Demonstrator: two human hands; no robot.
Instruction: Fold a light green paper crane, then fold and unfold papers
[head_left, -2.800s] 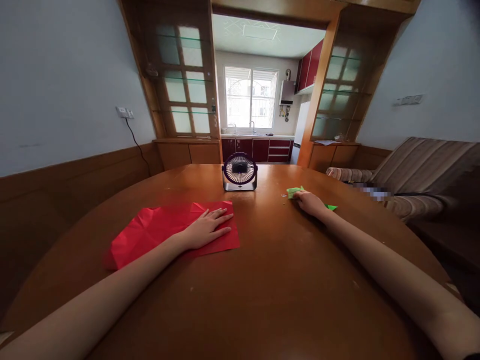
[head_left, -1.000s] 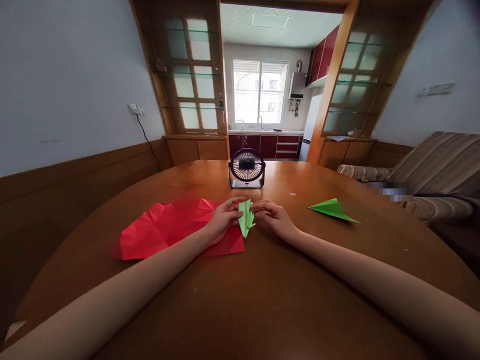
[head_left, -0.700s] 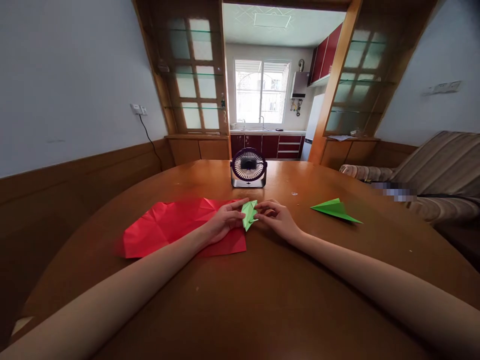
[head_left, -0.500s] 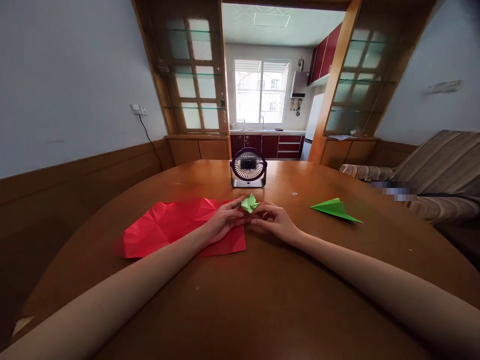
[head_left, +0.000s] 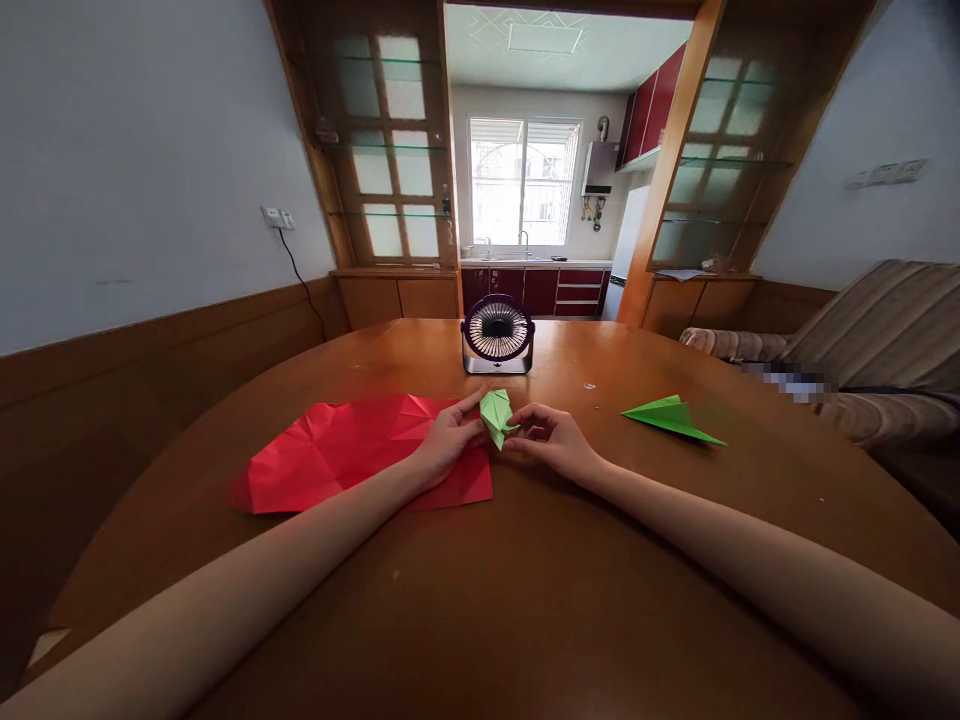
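A small light-green folded paper figure [head_left: 495, 415] is held between my two hands, just above the table. My left hand [head_left: 448, 440] grips its left side, fingers closed round the edge. From the right, my right hand [head_left: 553, 440] pinches a thin pointed strip of the same paper between thumb and fingertips. Beneath my left hand and forearm lies a large creased sheet of red paper [head_left: 337, 455], its right edge ending near the folded figure.
A small dark desk fan [head_left: 497, 332] stands on the wooden table [head_left: 495, 600] beyond my hands. To the right lies a bright green paper plane [head_left: 673, 417]. A striped sofa [head_left: 885, 340] is past the table's right edge.
The green paper figure has turned in my hands, so a longer, flatter face with a point toward me now shows. Both hands have stayed nearly in place.
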